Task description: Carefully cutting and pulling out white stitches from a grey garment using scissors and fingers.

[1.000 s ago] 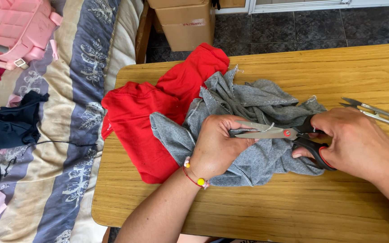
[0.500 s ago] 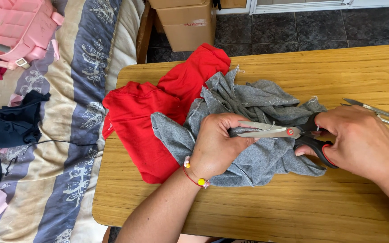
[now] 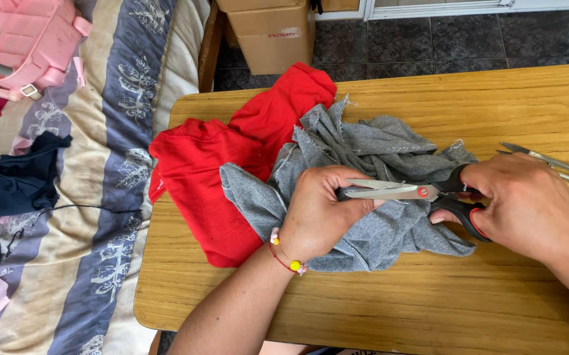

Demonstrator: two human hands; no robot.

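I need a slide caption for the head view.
Right hand holds scissors; left hand grips grey fabric.

The right hand [image 3: 528, 204] covers most of the scissors' [image 3: 422, 192] black handles, and its forearm leaves the frame at lower right. The left hand [image 3: 317, 213] hides the blade tips (and the grey cloth [image 3: 376, 144] beneath). At upper left, the pink bag [image 3: 18, 43] is cut off.

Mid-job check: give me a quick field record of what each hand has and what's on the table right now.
left hand: bunches the grey cloth, fingers by the blade tips
right hand: grip in the handles of the scissors
scissors: blades nearly shut, lying across the grey cloth
red cloth: partly under the grey cloth, at the table's left edge
thread snips: on the wooden table, behind the right hand
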